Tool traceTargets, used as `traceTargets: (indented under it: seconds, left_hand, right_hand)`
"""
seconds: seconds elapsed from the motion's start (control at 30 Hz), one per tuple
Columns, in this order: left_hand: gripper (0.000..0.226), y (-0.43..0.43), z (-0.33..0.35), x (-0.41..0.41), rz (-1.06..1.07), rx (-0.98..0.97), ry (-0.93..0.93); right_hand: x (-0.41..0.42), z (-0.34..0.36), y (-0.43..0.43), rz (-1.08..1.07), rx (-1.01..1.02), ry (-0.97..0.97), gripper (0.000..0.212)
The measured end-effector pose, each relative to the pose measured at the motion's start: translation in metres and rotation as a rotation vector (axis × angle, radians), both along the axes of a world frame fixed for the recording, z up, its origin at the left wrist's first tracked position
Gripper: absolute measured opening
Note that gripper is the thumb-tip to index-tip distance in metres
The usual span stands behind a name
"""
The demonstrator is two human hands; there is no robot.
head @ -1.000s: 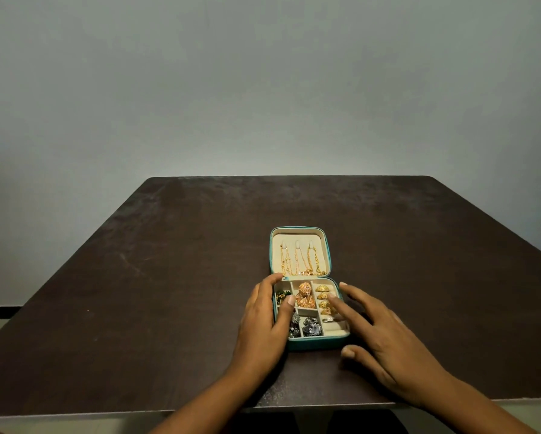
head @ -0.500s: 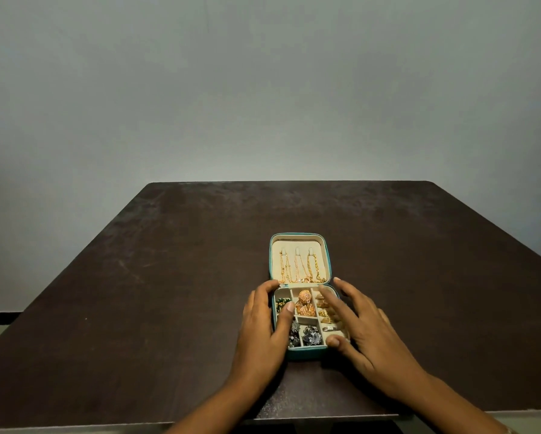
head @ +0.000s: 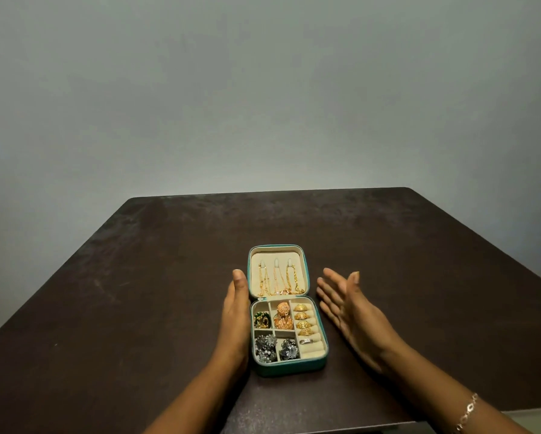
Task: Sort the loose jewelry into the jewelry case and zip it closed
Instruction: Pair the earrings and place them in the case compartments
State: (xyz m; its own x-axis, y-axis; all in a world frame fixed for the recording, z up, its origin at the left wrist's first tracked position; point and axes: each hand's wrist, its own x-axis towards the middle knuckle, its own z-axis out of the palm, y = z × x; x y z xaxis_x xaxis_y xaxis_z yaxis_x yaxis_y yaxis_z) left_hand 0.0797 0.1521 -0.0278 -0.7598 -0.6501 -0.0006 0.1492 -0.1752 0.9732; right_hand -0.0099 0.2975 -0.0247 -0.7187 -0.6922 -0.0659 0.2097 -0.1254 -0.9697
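Note:
A small teal jewelry case (head: 289, 368) lies open on the dark table. Its lid (head: 277, 270) is flat behind the tray, with gold chains (head: 278, 283) hanging on three hooks. The tray holds gold rings (head: 303, 321) in a roll at the right, a gold earring (head: 283, 314), a green piece (head: 261, 321) and silver pieces (head: 274, 349). My left hand (head: 236, 314) lies flat with straight fingers along the case's left side, touching it. My right hand (head: 350, 311) is open, palm turned inward, a little to the right of the case and apart from it.
The dark brown table (head: 137, 292) stretches around the case, its near edge at the bottom of the view. A plain grey wall (head: 263, 89) stands behind. A thin bracelet (head: 466, 413) is on my right wrist.
Both hands came off the tray. The left slid to the case's left side and straightened. The right drew away to the right and opened.

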Motion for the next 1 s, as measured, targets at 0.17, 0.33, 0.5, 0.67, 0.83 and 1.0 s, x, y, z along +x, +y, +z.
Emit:
traceTargets:
  seconds: [0.17, 0.33, 0.5, 0.67, 0.83, 1.0]
  left_hand:
    - [0.034, 0.008, 0.001, -0.008, -0.06, 0.023, 0.05]
    - [0.043, 0.004, -0.003, -0.031, -0.057, 0.023, 0.054]
    - [0.053, -0.004, 0.009, -0.058, -0.022, 0.012, 0.023]
    - [0.047, -0.018, 0.01, -0.079, -0.017, -0.029, 0.025]
    - [0.023, -0.033, 0.004, -0.087, -0.001, -0.062, 0.018]
    - [0.025, -0.038, 0.0, -0.091, 0.017, 0.017, 0.016]
  right_hand:
    - [0.002, 0.001, -0.006, 0.027, -0.009, -0.052, 0.082]
    - [-0.007, 0.009, -0.013, -0.015, -0.031, -0.057, 0.082]
    - [-0.03, 0.021, -0.03, -0.062, -0.024, -0.032, 0.08]
    - [-0.049, 0.019, -0.046, -0.1, -0.031, 0.002, 0.068]
    - [-0.058, 0.006, -0.048, -0.142, -0.093, 0.037, 0.081]
    - [-0.076, 0.004, -0.049, -0.188, -0.137, -0.027, 0.08]
